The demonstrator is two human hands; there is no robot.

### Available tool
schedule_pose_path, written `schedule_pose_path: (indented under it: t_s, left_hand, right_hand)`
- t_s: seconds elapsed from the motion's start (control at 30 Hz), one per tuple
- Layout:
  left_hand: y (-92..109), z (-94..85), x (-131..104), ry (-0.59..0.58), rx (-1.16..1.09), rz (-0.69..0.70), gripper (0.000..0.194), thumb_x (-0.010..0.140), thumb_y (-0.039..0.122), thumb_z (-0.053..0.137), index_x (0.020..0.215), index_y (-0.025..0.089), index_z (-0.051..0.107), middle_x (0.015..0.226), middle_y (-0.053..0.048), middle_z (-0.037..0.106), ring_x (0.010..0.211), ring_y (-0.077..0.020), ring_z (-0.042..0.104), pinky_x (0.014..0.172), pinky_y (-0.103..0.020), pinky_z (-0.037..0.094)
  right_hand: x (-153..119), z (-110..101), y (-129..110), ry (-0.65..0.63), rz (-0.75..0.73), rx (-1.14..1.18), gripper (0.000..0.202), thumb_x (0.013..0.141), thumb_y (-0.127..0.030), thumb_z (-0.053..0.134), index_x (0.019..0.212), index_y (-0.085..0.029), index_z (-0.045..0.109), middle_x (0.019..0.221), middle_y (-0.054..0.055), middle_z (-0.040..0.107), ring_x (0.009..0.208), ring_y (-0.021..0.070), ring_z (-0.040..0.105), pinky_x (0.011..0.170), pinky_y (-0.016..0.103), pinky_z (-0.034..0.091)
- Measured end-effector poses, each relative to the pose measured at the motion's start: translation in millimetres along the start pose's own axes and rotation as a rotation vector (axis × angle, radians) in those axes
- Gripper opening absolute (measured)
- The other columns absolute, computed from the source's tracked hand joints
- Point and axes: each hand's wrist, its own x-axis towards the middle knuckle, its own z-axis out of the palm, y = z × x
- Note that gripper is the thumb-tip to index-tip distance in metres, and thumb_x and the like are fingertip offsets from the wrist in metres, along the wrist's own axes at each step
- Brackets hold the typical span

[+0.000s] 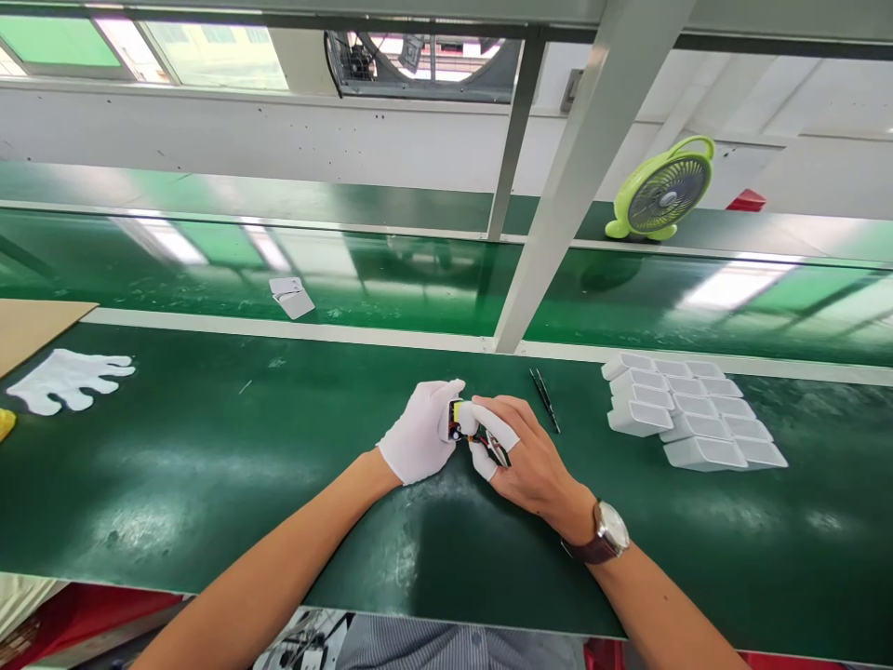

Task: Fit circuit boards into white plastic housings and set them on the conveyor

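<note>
My left hand (420, 435), in a white glove, is closed around a small electronic part (457, 421) with yellow, black and white on it. My right hand (520, 456) has white covers on some fingertips and a wristwatch at the wrist. Its fingers are pressed together at the part's right side, where dark and red wires (494, 447) run beneath them. Fingers hide most of the part. Both hands meet over the middle of the green table (279, 447). Black tweezers (544, 400) lie just beyond my right hand.
Several white trays (704, 428) stand grouped at the right. A spare white glove (70, 380) lies at the far left, near cardboard (34, 326). White cards (291, 298) rest behind the table's rear rail. A slanted post (572, 167) rises behind my hands; a green fan (662, 191) stands beyond.
</note>
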Motion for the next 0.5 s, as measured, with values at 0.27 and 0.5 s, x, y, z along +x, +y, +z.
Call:
schedule_pose_path:
  t_s: [0.27,0.5]
  left_hand:
    - [2.4,1.0,3.6,0.026,0.012,0.045,0.09,0.074,0.0,0.062,0.151,0.026,0.023,0.115,-0.011,0.06,0.118,-0.0287,0.056,0.095,-0.049,0.052]
    - [2.3,2.4,3.1,0.033,0.019,0.056,0.09,0.076,0.002,0.063,0.152,0.026,0.023,0.115,-0.011,0.06,0.118,-0.0284,0.055,0.096,-0.049,0.051]
  right_hand:
    - [0.1,1.6,-0.9,0.004,-0.006,-0.005,0.069,0.09,-0.006,0.055,0.152,-0.027,0.035,0.132,0.011,0.062,0.117,0.03,0.058,0.096,0.052,0.058]
    - [-1.0,3.2,-0.6,0.008,-0.009,-0.003,0.07,0.09,-0.007,0.056,0.153,-0.026,0.033,0.132,0.012,0.062,0.117,0.0297,0.058,0.096,0.051,0.058]
